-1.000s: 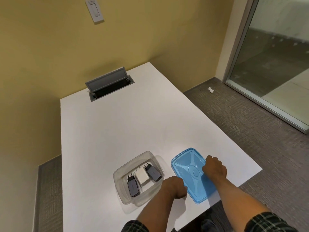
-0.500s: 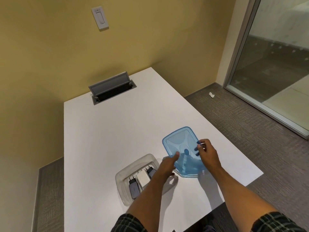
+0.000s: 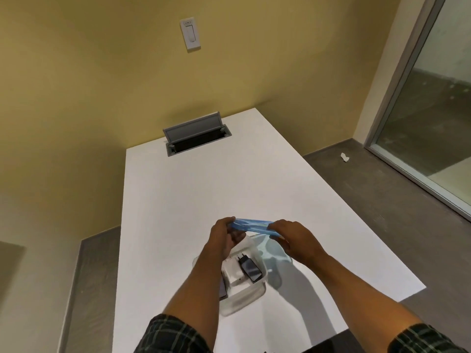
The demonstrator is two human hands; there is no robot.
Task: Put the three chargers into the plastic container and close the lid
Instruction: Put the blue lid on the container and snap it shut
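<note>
Low in the frame, both hands, left hand [image 3: 224, 234] and right hand [image 3: 293, 238], pinch the blue lid [image 3: 251, 226] flat above the container [image 3: 244, 296] on the worktop [image 3: 204, 200], chargers [image 3: 251, 270] already inside, probably lining it up to close.

The lid [image 3: 251, 226] is translucent blue plastic with a smooth, slightly glossy finish. Below the lid, the container [image 3: 244, 299] is clear, smooth plastic. Inside the container, one charger [image 3: 251, 270] has a glossy black plastic face; another charger [image 3: 235, 275] is matt white plastic. The bench [image 3: 204, 194] surface is smooth, matt white. The sleeves [image 3: 168, 336] are woven plaid cloth.
</note>
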